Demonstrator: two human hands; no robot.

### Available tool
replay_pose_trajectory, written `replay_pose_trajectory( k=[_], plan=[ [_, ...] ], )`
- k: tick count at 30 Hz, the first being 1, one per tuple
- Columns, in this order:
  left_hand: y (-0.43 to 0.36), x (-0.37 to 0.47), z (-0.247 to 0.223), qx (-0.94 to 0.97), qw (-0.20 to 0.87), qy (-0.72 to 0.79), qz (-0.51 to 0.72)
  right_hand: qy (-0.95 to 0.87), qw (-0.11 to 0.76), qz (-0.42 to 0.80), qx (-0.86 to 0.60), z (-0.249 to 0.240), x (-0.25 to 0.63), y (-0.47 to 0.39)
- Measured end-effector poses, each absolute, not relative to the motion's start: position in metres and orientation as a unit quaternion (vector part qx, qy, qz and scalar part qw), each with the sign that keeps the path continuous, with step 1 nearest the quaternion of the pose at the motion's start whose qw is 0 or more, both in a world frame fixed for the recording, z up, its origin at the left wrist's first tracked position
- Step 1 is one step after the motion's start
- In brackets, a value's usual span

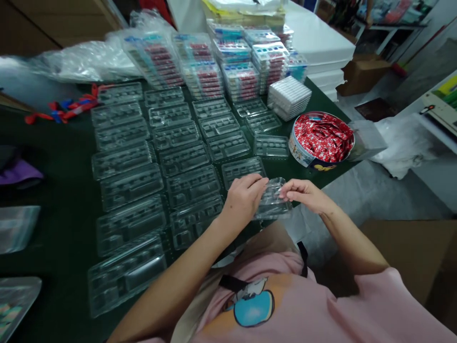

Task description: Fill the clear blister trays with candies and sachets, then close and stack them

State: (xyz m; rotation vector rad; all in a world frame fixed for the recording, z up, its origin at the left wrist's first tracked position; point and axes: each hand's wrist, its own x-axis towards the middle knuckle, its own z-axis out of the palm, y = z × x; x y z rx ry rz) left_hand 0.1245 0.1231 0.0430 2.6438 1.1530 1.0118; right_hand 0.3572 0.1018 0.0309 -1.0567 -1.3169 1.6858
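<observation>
Near the table's front edge, my two hands are on a clear plastic blister tray (273, 209). My left hand (246, 193) grips its left side with the fingers bent over the top edge. At its right side my right hand (303, 193) pinches the upper corner with thumb and fingers. Just beyond the left hand lies another clear tray (243, 169). Several more moulded trays (189, 183) are laid out in rows to the left, flat on the dark green table. Whether the held piece is one tray or several nested ones I cannot tell.
A round tin (302, 155) full of red printed packets stands right of the trays. Behind are a white stack (289, 97) and several piles of filled blister packs (203, 71). Clear plastic bags (93, 59) lie at back left, near red and blue pieces (71, 107).
</observation>
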Motion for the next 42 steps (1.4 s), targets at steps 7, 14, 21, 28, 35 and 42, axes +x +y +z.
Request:
replay_pose_trajectory(
  k=[7,14,21,28,35,42],
  plan=[
    [0.119,0.124,0.046,0.854,0.027,0.386,0.348,-0.268,0.623,0.438,-0.591,0.005,0.405,0.102],
    [0.117,0.122,0.045,0.836,0.084,0.398,0.368,-0.092,0.576,0.448,-0.678,-0.005,0.478,0.137],
    [0.125,0.126,0.039,0.725,0.282,0.479,0.406,-0.101,0.549,0.468,-0.685,-0.001,0.468,0.126],
    [0.127,0.134,0.027,0.650,0.380,0.507,0.420,-0.361,0.538,0.577,-0.496,0.017,0.366,0.056],
    [0.117,0.154,0.029,0.552,0.511,0.497,0.433,-0.402,0.532,0.526,-0.527,0.013,0.347,0.048],
    [0.115,0.160,0.028,0.382,0.740,0.442,0.333,-0.287,0.548,0.566,-0.545,-0.007,0.366,0.036]
  ],
)
